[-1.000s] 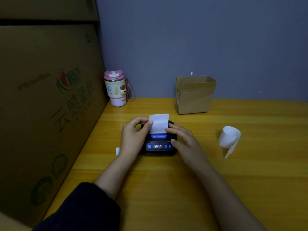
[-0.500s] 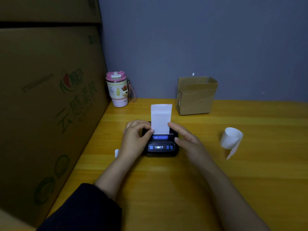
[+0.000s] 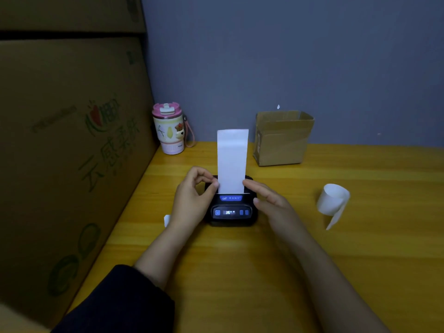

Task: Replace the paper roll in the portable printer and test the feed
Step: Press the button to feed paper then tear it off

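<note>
A small black portable printer (image 3: 230, 212) with a lit display sits on the yellow wooden table (image 3: 240, 265). A white paper strip (image 3: 232, 159) stands straight up out of its slot. My left hand (image 3: 192, 195) curls around the printer's left rear corner, thumb tip at the strip's lower left edge. My right hand (image 3: 271, 203) lies against the printer's right side with fingers stretched out, fingertips by the strip's lower right edge. A loose curled paper roll (image 3: 332, 201) lies on the table to the right.
Large cardboard boxes (image 3: 72, 145) wall off the left side. A pink-lidded cup (image 3: 169, 129) and a small open cardboard box (image 3: 283, 138) stand at the back by the grey wall. A small white scrap (image 3: 166, 220) lies beside my left wrist.
The paper strip has grown much taller out of the printer. My right hand's fingers have spread and shifted slightly to the right; my left hand stays at the printer's left side.
</note>
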